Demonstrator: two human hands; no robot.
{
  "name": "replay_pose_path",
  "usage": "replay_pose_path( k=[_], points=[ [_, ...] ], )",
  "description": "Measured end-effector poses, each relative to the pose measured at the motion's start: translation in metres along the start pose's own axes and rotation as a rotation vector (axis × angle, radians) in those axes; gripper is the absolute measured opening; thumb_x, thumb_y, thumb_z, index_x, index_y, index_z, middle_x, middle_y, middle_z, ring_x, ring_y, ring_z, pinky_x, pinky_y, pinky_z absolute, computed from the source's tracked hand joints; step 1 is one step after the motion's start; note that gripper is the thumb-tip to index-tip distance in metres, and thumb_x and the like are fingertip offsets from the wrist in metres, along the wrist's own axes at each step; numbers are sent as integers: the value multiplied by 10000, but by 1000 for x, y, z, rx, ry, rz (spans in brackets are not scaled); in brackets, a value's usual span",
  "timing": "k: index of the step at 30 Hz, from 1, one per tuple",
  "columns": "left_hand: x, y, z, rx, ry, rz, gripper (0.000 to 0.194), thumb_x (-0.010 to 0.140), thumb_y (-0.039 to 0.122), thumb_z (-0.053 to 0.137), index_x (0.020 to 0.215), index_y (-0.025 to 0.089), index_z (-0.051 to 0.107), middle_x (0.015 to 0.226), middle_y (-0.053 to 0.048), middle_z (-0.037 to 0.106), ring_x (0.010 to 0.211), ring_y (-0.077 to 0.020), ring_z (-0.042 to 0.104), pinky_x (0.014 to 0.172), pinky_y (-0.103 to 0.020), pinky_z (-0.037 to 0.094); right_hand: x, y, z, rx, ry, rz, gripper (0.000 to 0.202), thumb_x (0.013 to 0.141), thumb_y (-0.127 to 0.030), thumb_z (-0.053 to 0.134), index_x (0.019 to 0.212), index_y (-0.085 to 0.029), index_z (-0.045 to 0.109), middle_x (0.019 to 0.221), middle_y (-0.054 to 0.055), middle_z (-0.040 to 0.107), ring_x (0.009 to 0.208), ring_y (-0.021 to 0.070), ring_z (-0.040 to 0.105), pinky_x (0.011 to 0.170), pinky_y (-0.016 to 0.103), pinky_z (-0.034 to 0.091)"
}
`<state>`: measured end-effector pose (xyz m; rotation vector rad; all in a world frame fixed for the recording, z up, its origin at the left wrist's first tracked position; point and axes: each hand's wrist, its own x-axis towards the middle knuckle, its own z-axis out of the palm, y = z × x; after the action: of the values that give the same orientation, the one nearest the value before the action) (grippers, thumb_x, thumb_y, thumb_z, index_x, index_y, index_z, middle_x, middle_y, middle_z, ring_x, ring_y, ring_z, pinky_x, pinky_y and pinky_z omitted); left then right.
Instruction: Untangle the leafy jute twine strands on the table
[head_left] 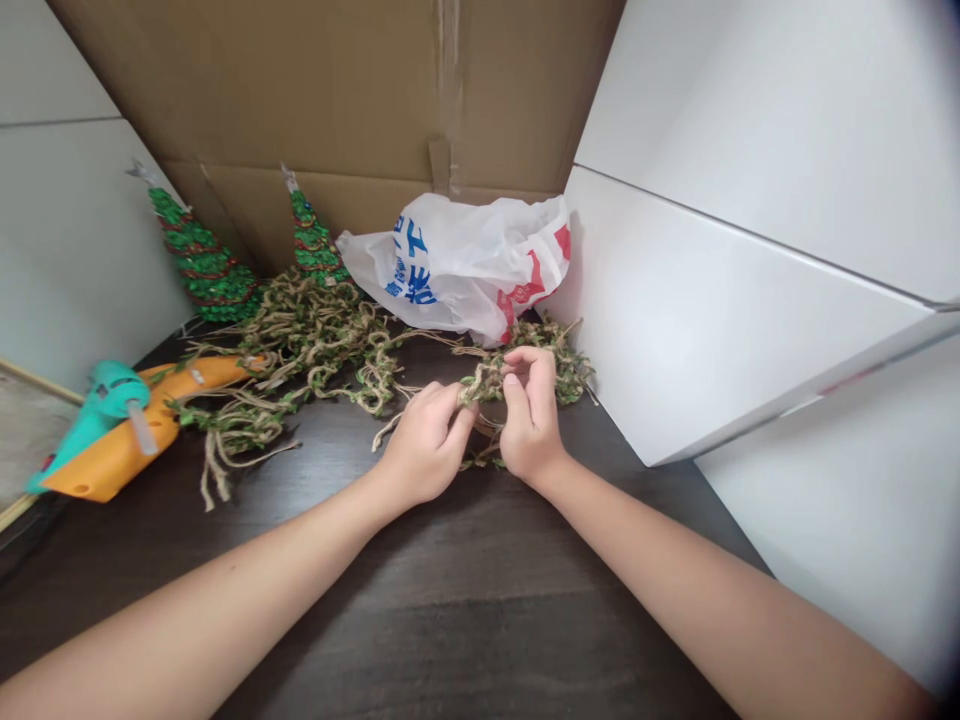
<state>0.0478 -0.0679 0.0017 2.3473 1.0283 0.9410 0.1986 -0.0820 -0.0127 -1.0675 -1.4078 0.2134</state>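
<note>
Between my hands is a length of leafy twine garland, brown cord with small green leaves. My left hand pinches its left end between thumb and fingers. My right hand curls round the other end, thumb and fingertips close together on it. Some strands hang below the hands near the dark tabletop. A large tangled heap of the same garland lies to the left, and a smaller heap sits just behind my right hand.
A crumpled white plastic bag lies behind my hands. Two small green Christmas trees stand at the back left. An orange and teal glue gun rests at the left. Cardboard closes off the back; white boxes stand at the right.
</note>
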Motion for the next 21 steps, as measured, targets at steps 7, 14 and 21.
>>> replay_pose_path(
  k=[7,14,21],
  points=[
    [-2,1,1,-57,13,-68,57,983,249,438,953,211,469,799,2,564,721,-166,534,680,-294,393,-3,-10,-1,-170,-61,-178,269,867,-188,530,1128,-232,483,1128,100,504,1112,249,510,969,454,456],
    [-1,1,1,-45,10,-58,132,979,258,432,871,204,485,751,6,563,676,-155,528,645,-282,394,-1,-15,-1,-136,-254,-155,110,916,-159,478,966,-226,549,976,51,619,959,203,597,902,403,457],
    [-2,2,0,-77,59,-93,107,935,196,485,1038,202,516,856,-12,643,749,-163,595,737,-301,450,0,-8,1,-150,-156,-79,160,966,-154,411,1023,-215,547,980,55,605,947,195,585,865,381,442]
  ],
)
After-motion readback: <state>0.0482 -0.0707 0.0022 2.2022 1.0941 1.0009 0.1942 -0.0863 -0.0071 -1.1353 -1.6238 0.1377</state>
